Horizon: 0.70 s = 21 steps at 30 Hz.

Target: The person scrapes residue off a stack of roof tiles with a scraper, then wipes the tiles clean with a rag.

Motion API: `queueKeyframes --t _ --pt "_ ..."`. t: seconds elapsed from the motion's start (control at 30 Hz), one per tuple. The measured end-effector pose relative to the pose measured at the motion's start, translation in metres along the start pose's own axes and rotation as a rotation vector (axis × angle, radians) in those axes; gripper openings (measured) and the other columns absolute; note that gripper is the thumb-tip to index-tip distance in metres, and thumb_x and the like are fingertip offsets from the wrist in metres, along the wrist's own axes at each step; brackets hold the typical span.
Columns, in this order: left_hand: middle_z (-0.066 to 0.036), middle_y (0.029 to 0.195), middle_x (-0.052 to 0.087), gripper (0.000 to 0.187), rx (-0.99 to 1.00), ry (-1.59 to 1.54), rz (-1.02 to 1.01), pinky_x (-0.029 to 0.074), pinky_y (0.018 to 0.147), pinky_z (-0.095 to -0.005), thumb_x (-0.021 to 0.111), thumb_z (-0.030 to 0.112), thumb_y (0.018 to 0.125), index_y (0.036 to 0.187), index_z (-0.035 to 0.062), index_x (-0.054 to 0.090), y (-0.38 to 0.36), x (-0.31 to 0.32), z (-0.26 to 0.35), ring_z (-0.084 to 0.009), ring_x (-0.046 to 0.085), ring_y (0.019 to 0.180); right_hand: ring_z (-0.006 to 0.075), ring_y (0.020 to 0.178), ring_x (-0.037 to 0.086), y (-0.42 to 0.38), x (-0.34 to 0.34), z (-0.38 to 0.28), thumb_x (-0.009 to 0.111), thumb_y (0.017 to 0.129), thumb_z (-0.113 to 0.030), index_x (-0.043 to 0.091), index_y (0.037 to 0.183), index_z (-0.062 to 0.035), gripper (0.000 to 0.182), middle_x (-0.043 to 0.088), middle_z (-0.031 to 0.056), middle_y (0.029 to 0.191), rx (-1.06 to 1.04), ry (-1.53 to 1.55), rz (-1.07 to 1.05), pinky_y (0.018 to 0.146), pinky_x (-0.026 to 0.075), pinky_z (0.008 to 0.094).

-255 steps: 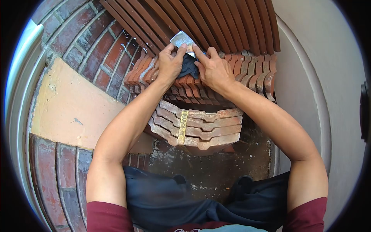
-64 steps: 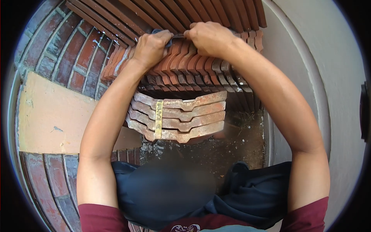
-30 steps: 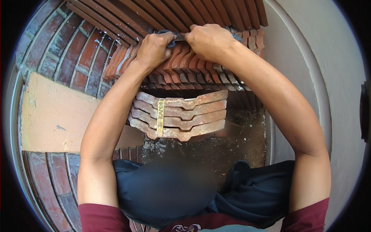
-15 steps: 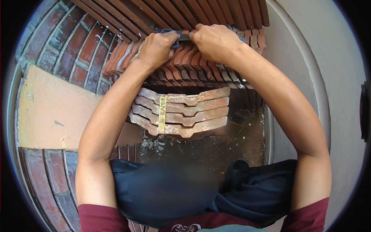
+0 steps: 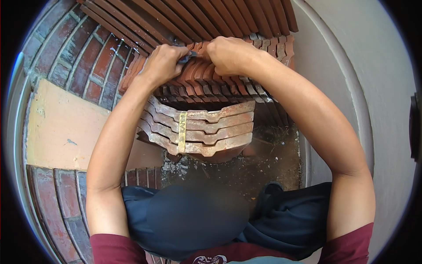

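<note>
Clay roof tiles [image 5: 191, 70] stand on edge in a tight row under both hands. My left hand [image 5: 162, 64] is closed on a crumpled grey-blue cloth-like piece [image 5: 188, 56] whose end sticks out toward the right. Close beside it, my right hand [image 5: 231, 55] rests over the row with its fingers curled; I cannot tell what they hold, as the fingertips are hidden. Nearer to me lies a stack of several weathered tiles [image 5: 228, 115], their notched edges facing up, with a yellow lettered strip [image 5: 182, 132] across them.
Brown slats [image 5: 211, 20] lean above the tile row. A brick wall [image 5: 79, 57] with a smooth beige section [image 5: 66, 125] runs along the left, and a pale wall [image 5: 351, 66] closes the right. Dirty ground [image 5: 268, 158] with debris shows in front of my knees.
Both hands have come a little nearer to me over the tile row, uncovering tiles behind them. The grey-blue piece has come along with my left hand. The tile stack stays in place.
</note>
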<state>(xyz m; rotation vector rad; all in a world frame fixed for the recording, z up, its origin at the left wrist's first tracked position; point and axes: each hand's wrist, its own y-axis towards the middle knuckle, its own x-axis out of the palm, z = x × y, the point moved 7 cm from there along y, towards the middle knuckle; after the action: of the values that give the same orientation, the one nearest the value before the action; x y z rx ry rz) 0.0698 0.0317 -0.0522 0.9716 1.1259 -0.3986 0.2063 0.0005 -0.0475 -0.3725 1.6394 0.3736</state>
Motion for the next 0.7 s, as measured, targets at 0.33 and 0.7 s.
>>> queueKeyframes --t 0.33,0.7 --pt "-0.023 0.095 0.067 0.03 0.022 0.018 0.053 0.055 0.074 -0.0465 0.065 -0.005 0.077 0.106 0.0033 0.067 0.027 0.033 -0.013 -0.0442 0.065 0.091 0.0351 0.099 0.073 -0.003 0.012 0.019 0.062 0.086 -0.009 0.076 0.102 -0.0012 0.023 0.075 0.0206 0.102 0.024 -0.137 0.21 0.085 0.06 0.0436" --pt "-0.016 0.102 0.071 0.032 0.186 0.067 0.201 0.058 0.075 -0.0478 0.069 -0.003 0.075 0.105 0.0058 0.068 0.015 0.021 0.004 -0.0401 0.069 0.088 0.0377 0.098 0.071 -0.008 0.012 0.026 0.064 0.084 -0.006 0.069 0.111 -0.0005 0.029 0.068 0.0222 0.111 -0.012 -0.11 0.228 0.086 0.058 0.045"
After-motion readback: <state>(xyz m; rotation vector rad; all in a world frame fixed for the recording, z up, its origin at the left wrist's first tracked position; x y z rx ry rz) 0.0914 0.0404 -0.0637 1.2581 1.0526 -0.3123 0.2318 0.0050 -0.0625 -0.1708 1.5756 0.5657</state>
